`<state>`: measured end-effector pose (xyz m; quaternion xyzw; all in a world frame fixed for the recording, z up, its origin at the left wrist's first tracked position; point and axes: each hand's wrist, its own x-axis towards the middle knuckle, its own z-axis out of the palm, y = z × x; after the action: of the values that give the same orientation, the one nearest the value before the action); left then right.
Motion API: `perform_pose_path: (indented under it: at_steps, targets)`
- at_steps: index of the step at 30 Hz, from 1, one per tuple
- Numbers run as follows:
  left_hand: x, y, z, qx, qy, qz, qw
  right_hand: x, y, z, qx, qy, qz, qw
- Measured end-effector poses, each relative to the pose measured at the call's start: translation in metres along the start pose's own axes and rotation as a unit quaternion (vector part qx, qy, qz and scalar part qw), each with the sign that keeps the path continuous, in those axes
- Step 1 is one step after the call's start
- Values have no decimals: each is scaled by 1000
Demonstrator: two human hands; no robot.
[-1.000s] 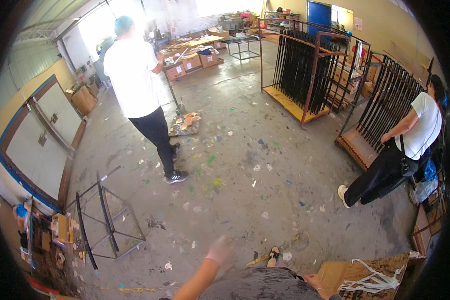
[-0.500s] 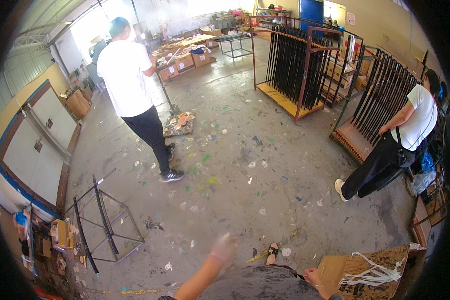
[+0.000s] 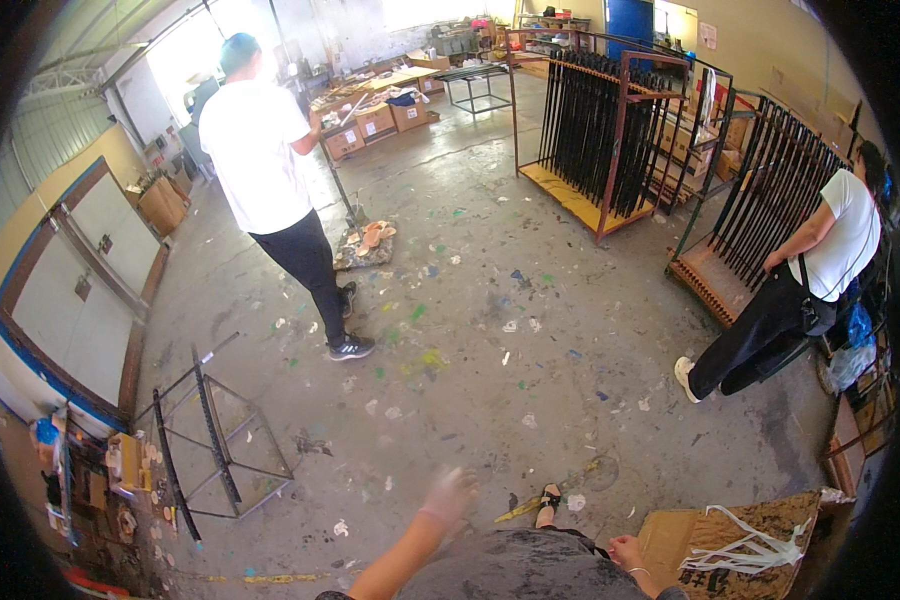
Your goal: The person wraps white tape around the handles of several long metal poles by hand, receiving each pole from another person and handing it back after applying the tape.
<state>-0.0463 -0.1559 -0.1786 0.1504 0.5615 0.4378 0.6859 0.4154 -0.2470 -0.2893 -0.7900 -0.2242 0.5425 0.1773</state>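
Note:
My left hand (image 3: 450, 497) reaches forward over the grey floor, in front of my dark grey shirt (image 3: 515, 565). A pale smear blurs its fingers, and I see nothing held there. By my right side hangs my right hand (image 3: 625, 552), its fingers curled in with no object showing. A flattened cardboard piece (image 3: 665, 540) lies close beside that hand. On the cardboard rests a loose bundle of white strips (image 3: 740, 550). One sandalled foot (image 3: 548, 500) shows beneath me.
A person in white (image 3: 255, 150) stands ahead left, holding a long handle by a scrap pile (image 3: 365, 245). Another person (image 3: 835, 235) touches a rack of black rods (image 3: 770, 190) at right. A second rack (image 3: 590, 140) stands behind. A metal frame (image 3: 220, 450) lies left.
The view has shifted very slightly, so the surroundings sit a little further right. Both my hands and the two people keep nearly the same poses.

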Motion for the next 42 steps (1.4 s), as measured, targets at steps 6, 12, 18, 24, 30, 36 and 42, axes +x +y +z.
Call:
perform_pose_path:
  at_steps: [6,12,18,24,30,36,42]
  targets:
    - [2,-5,-1,1,-31,20,999,11,13,3,10,2,-5,1000]
    - [5,-9,-2,-26,-41,31,998,-3,7,6,-3,-2,-29,1000]
    - [7,-18,-11,34,-75,101,992,-18,-15,5,-114,-8,-41,993]
    - [13,-27,-16,55,-58,145,986,17,-11,7,-82,-13,-19,996]
    - [3,-18,-8,10,18,25,999,43,-8,1,-15,-41,-21,999]
    - [-16,9,10,-111,0,-25,993,53,-10,0,-88,-29,-26,995]
    - [-21,13,17,-47,5,-4,999,57,-4,-3,-79,-33,-26,996]
